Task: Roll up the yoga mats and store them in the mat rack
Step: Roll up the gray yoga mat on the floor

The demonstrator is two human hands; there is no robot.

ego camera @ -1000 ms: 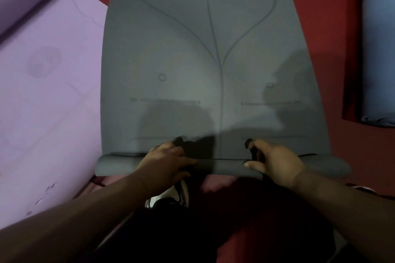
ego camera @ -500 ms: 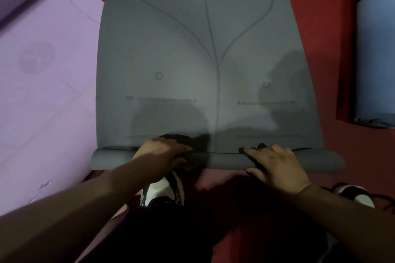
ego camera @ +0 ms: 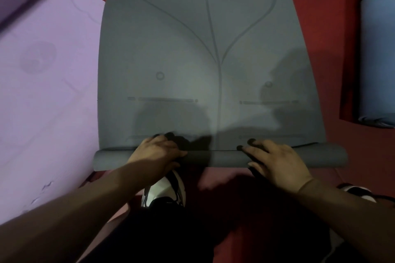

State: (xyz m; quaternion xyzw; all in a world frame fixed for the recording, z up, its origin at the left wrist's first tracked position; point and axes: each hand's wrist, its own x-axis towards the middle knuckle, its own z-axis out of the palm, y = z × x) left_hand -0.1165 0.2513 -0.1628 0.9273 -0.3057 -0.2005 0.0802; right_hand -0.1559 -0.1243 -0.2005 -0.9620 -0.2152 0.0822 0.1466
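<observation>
A grey yoga mat [ego camera: 209, 66] with printed alignment lines lies unrolled on the red floor, running away from me. Its near end is wound into a tight roll [ego camera: 215, 159] lying crosswise. My left hand [ego camera: 157, 152] sits on the left half of the roll, with its fingers curled over the far side and its thumb along the top. My right hand [ego camera: 277, 163] lies on the right half. Its fingers are spread fairly straight over the top and press down, and its thumb is at the near edge.
A purple mat [ego camera: 49, 96] lies flat at the left, touching the grey mat's edge. A blue mat [ego camera: 378, 53] lies at the right with red floor [ego camera: 333, 28] between. My white and black shoes [ego camera: 164, 192] stand just behind the roll.
The roll has turned a little further onto the flat mat. My right hand went from a pinching hold to lying flat over the roll. My left hand stayed curled on it.
</observation>
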